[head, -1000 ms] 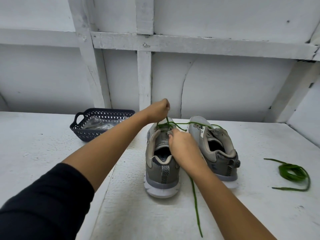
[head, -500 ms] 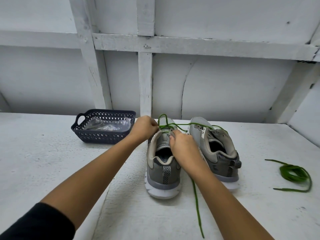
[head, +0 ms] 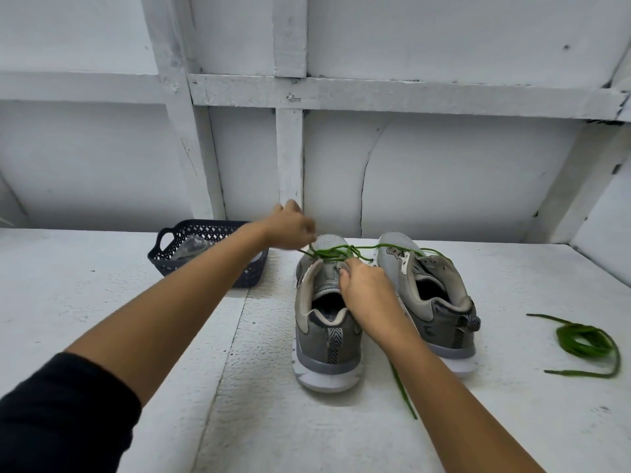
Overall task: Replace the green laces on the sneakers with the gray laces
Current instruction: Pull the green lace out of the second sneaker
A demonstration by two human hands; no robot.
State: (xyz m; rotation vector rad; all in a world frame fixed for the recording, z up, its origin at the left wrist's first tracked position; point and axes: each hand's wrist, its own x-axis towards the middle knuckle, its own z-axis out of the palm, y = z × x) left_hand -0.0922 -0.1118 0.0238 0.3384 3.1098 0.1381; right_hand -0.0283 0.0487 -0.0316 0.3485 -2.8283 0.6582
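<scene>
Two grey sneakers stand side by side, heels toward me: the left sneaker (head: 326, 329) and the right sneaker (head: 433, 295). A green lace (head: 345, 250) runs loosely across the front of the left sneaker and over the right one, with one end trailing toward me under my right forearm. My left hand (head: 290, 228) is raised above the left sneaker's toe and pinches a strand of this lace. My right hand (head: 365, 290) grips the left sneaker at its tongue and right collar. A second green lace (head: 585, 341) lies coiled on the surface at the right.
A dark blue perforated basket (head: 205, 249) with clear plastic packets inside stands at the back left, partly behind my left forearm. White wooden wall framing (head: 290, 155) rises right behind the sneakers. The white surface (head: 119, 285) extends to both sides.
My left hand dropped to the left sneaker's eyelets, then rose again up and to the left, drawing a strand of green lace out. My right hand stayed on the sneaker.
</scene>
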